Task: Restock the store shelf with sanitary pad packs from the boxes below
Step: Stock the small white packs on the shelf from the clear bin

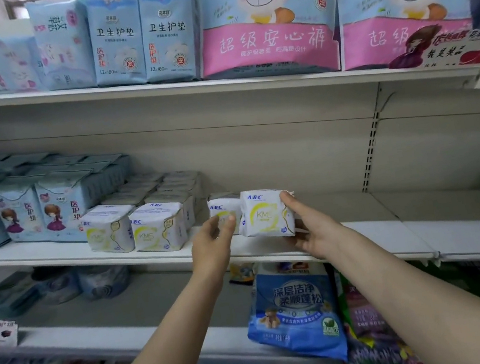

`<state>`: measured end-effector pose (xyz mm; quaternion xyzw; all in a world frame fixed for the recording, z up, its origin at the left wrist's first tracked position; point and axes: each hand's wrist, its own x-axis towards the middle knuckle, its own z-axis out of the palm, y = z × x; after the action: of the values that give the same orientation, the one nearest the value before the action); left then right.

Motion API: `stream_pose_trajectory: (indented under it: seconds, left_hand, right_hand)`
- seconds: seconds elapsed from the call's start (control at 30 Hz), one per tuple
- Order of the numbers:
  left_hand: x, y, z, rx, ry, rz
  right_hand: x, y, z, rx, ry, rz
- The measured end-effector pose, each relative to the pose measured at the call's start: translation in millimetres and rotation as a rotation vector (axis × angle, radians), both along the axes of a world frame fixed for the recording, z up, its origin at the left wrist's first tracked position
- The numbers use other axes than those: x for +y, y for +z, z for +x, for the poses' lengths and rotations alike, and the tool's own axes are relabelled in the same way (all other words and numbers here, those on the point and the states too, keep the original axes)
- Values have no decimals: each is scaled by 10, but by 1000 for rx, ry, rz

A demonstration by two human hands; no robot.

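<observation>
My right hand (pixel 310 227) grips a white ABC pad pack (pixel 263 214) with a yellow ring, holding it upright at the front of the middle shelf (pixel 156 253). Just to its left stands another white ABC pack (pixel 222 210), partly hidden by my left hand (pixel 213 239), whose fingers are apart in front of it; whether they touch it I cannot tell. Two more white ABC packs (pixel 110 232) (pixel 158 227) stand further left on the same shelf, with rows of packs behind them.
Light blue packs (pixel 57 210) fill the left of the middle shelf; its right part (pixel 389 198) is bare. The top shelf carries blue and pink bunny packs (pixel 265 17). Below hang a blue bag (pixel 296 309) and more goods.
</observation>
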<state>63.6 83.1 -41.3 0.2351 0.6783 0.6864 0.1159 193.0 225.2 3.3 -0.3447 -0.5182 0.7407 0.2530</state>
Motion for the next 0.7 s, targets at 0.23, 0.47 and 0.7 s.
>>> stream_pose_trajectory:
  seconds: [0.23,0.47,0.7]
  left_hand:
    - [-174,49,132,17,-77,65]
    - [-224,-35,22,17,-29,56]
    - [-213,-3,-150,63,-21,-66]
  right_hand:
    - [-236,-53,-139,25,61,35]
    - [-373,-81,-214,37,122,86]
    - [-256,-103,-263,-82,170,233]
